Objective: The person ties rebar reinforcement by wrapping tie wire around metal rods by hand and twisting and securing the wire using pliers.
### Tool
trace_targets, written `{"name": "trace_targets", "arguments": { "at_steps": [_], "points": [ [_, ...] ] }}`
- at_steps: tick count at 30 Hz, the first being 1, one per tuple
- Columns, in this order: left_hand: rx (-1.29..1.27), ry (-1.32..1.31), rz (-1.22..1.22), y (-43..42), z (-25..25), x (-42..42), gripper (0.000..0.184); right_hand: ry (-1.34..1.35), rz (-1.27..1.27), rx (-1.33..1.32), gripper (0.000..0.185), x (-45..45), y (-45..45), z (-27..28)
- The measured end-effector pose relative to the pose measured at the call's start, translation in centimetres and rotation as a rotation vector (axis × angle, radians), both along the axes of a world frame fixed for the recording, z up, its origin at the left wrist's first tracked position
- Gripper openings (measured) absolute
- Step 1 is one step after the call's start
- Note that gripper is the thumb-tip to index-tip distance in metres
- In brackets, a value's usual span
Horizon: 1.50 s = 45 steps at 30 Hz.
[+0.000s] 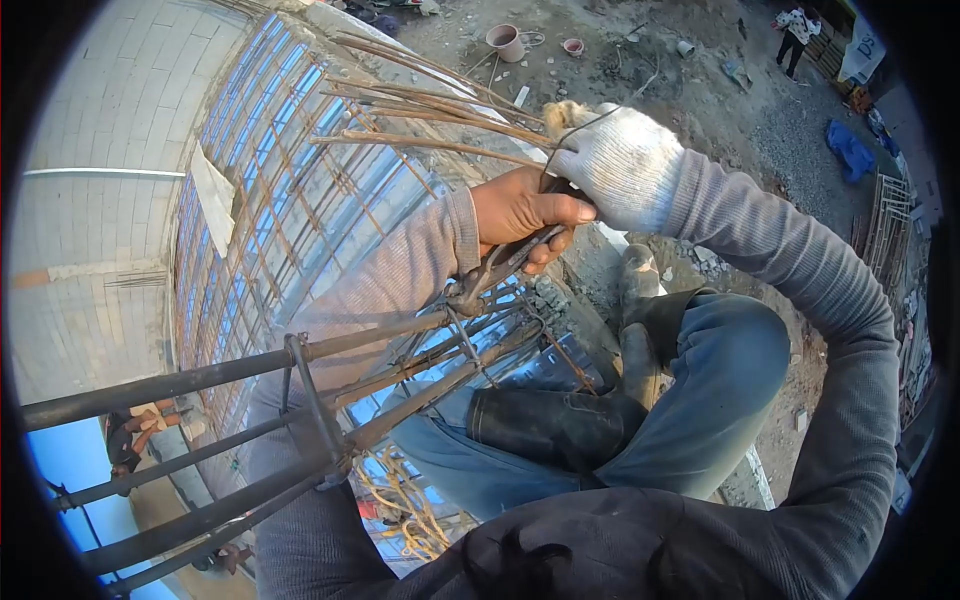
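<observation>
Dark metal pincers point(525, 255) reach down to a tie on the rebar cage point(375, 335), their jaws at the bars. My bare left hand point(525, 215) is closed around the handles, thumb on top. My right hand point(625, 165), in a white knitted glove, is closed at the upper end of the handles, against my left hand. Its fingertips are partly hidden. A thin dark wire point(590, 125) curves up past the glove. The cage's long bars and stirrups run to the lower left across my left forearm.
Rusty rebar ends point(430, 105) stick out behind my hands, above a rebar mesh point(290, 190). My bent legs point(690, 390) and boots are below. Yellow rope point(410, 505) lies beneath. A bucket point(506, 42) stands on the dirt, and a person point(797, 35) is far off.
</observation>
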<state>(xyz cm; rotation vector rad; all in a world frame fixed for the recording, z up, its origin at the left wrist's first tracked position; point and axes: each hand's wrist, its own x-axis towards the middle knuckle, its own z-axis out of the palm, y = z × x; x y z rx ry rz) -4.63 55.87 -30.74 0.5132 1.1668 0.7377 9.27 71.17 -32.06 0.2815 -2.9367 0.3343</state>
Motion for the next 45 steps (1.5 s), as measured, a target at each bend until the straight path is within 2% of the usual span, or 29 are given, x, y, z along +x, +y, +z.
{"name": "trace_targets", "arguments": {
  "at_steps": [1, 4, 5, 6, 8, 9, 10, 12, 14, 16, 17, 18, 20, 22, 24, 26, 28, 29, 30, 32, 33, 35, 36, 37, 38, 40, 42, 44, 45],
  "points": [
    [0.013, 0.028, -0.007, 0.0, 0.1, -0.3, 0.029, 0.1, 0.082, -0.058, 0.019, -1.0, 0.2, -1.6],
    [-0.028, 0.121, -0.001, 0.0, 0.2, -0.4, 0.029, 0.064, 0.148, -0.048, 0.02, -1.8, 0.8, -1.5],
    [-0.06, 0.067, 0.011, 0.0, 0.4, -0.8, 0.035, -0.154, 0.107, -0.092, 0.031, -2.3, 0.5, -0.9],
    [-0.067, 0.062, 0.013, -0.4, 0.6, -1.0, 0.035, -0.159, 0.111, -0.098, 0.031, -2.8, 0.5, -0.2],
    [-0.074, 0.155, 0.031, -0.7, 1.9, -0.5, 0.042, -0.898, 0.404, -0.278, 0.037, -4.7, 1.3, 2.4],
    [-0.014, 0.155, -0.012, -0.9, 2.9, 0.3, 0.05, -1.197, 0.43, -0.367, 0.047, -6.2, 1.8, 0.6],
    [-0.01, 0.155, -0.03, -0.2, 3.4, 0.8, 0.05, -1.194, 0.412, -0.375, 0.047, -6.7, 2.2, -0.9],
    [-0.042, 0.37, -0.321, 0.8, 3.8, 2.0, 0.045, -1.333, 0.504, -0.839, 0.049, -7.1, 2.2, -2.6],
    [-0.027, 0.459, -0.331, 0.7, 3.1, 1.7, 0.035, -1.287, 0.55, -0.908, 0.048, -7.2, 2.3, -1.0],
    [-0.149, 0.414, -0.174, 0.5, 2.7, 1.4, 0.03, -0.946, 0.221, -0.084, 0.058, -5.6, 1.6, 4.0],
    [-0.183, 0.273, -0.15, 0.6, 3.0, 1.0, 0.03, -0.598, 0.128, 0.099, 0.064, -4.1, 1.2, 4.7],
    [-0.175, 0.272, -0.145, 0.4, 3.0, 0.0, 0.03, -0.197, 0.072, 0.029, 0.06, -2.3, 2.1, 2.7],
    [-0.089, -0.069, 0.017, -0.3, 2.7, -1.3, 0.029, 0.543, -0.064, 0.324, 0.055, 0.3, 1.0, -0.1],
    [-0.103, -0.038, -0.046, 0.1, 2.9, -0.2, 0.029, 0.69, -0.101, 0.328, 0.048, 1.2, 0.9, -2.6],
    [-0.193, -0.045, -0.042, 0.2, 2.2, -0.3, 0.029, 0.608, 0.045, 0.317, 0.042, -0.1, 1.7, -3.0],
    [-0.175, -0.081, -0.081, 0.2, 2.0, -1.0, 0.034, 0.492, 0.02, 0.293, 0.037, -1.2, 1.3, -0.8],
    [-0.215, 0.218, -0.016, 0.1, 2.5, -0.6, 0.043, -0.49, 0.068, 0.029, 0.045, -2.7, 1.3, 1.2],
    [-0.175, 0.087, -0.046, 0.4, 2.8, -1.2, 0.057, -0.69, 0.182, -0.064, 0.038, -3.2, 1.6, 1.3],
    [-0.188, 0.082, -0.056, 0.7, 3.0, -0.5, 0.057, -0.779, 0.302, -0.284, 0.039, -3.1, 2.2, 1.6],
    [-0.088, 0.402, -0.364, 1.8, 4.6, 2.3, 0.057, -0.91, 0.52, -0.598, 0.044, -4.0, 3.3, -0.4],
    [-0.076, 0.652, -0.466, 2.4, 6.3, 3.6, 0.048, -0.911, 0.515, -0.613, 0.044, -4.0, 3.0, 0.2],
    [-0.093, 0.563, -0.375, 2.3, 4.1, 2.4, 0.042, -0.997, 0.148, -0.196, 0.059, -4.0, 2.8, 1.7],
    [-0.114, 0.477, -0.276, 1.9, 2.9, 1.7, 0.036, -1.005, 0.155, -0.211, 0.059, -3.1, 2.4, 1.5],
    [-0.182, 0.305, -0.142, 1.6, 2.7, 1.5, 0.032, -0.499, 0.055, -0.099, 0.057, -1.5, 2.1, 1.0],
    [-0.186, 0.296, -0.136, 1.2, 2.6, 0.8, 0.032, 0.01, -0.044, 0.018, 0.055, -0.4, 1.9, 0.6],
    [-0.138, -0.062, 0.028, 0.8, 2.3, -0.1, 0.032, 0.617, -0.172, 0.286, 0.05, 0.7, 0.2, -2.5],
    [-0.177, -0.083, 0.008, 0.8, 1.6, -0.1, 0.033, 0.667, -0.127, 0.35, 0.041, 1.0, 0.9, -3.6],
    [-0.16, 0.037, -0.005, 0.4, 0.9, -0.2, 0.032, 0.443, 0.053, 0.227, 0.03, -0.5, 1.7, -4.0],
    [-0.198, 0.133, -0.03, 0.4, 0.7, -0.6, 0.036, 0.235, 0.116, 0.063, 0.026, -1.0, 2.2, -3.8]
  ]
}}
